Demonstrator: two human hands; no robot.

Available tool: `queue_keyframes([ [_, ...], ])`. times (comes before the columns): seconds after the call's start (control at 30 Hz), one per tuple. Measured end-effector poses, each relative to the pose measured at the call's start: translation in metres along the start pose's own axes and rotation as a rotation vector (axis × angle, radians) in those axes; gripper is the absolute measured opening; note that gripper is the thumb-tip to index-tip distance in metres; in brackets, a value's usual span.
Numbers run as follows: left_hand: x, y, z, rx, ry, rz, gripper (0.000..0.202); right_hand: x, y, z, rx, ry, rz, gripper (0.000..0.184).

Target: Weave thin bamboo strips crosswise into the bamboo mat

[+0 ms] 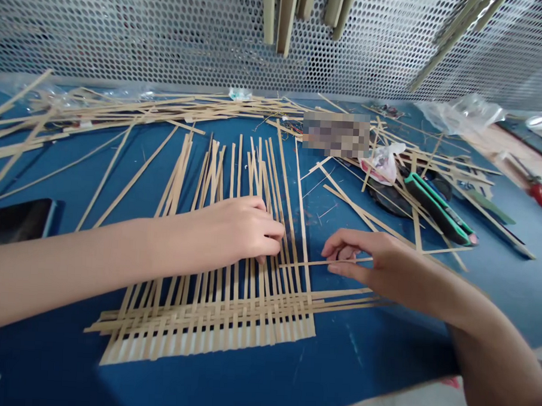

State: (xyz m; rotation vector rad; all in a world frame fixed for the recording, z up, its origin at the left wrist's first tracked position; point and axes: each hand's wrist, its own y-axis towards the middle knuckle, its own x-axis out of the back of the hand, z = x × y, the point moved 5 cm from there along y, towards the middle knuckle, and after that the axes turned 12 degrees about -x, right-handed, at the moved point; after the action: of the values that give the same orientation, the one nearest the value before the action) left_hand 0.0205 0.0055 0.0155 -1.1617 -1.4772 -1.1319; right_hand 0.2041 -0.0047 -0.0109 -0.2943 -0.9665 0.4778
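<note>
Strip-weaving step: the right hand [362, 261] pinches a loose wooden strip [304, 262] crosswise, its tip reaching the curled left hand [233, 234], which lies among the upright strips [270, 227] just above the half-woven mat [207, 320] on the blue counter [381, 363]; the next pass calls for threading over-and-under.

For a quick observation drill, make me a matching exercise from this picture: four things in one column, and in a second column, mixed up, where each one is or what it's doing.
Things:
1. Left hand
2. Right hand
3. Green-handled tool
4. Dark phone

Places and states:
A. Lying among loose strips right of the weave
B. Pinching a thin crosswise strip
C. On the blue table beyond the left forearm
D. Resting on the lengthwise strips of the weave

Pairs: 1-D, 2-B, 3-A, 4-C.
</note>
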Motion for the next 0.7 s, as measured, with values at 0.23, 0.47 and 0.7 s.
queue_keyframes([
  [0.23, -0.004, -0.006, -0.002, -0.108, -0.008, 0.1, 0.042, 0.001, 0.005, 0.0, 0.022, 0.068, 0.0, 0.006],
  [0.47, -0.009, -0.011, -0.003, -0.139, -0.002, 0.056, 0.044, 0.003, 0.002, 0.006, 0.037, 0.053, -0.02, 0.01],
  [0.7, -0.007, -0.012, -0.003, -0.071, -0.096, 0.025, 0.037, 0.002, 0.001, 0.001, 0.018, 0.043, -0.037, 0.01],
])
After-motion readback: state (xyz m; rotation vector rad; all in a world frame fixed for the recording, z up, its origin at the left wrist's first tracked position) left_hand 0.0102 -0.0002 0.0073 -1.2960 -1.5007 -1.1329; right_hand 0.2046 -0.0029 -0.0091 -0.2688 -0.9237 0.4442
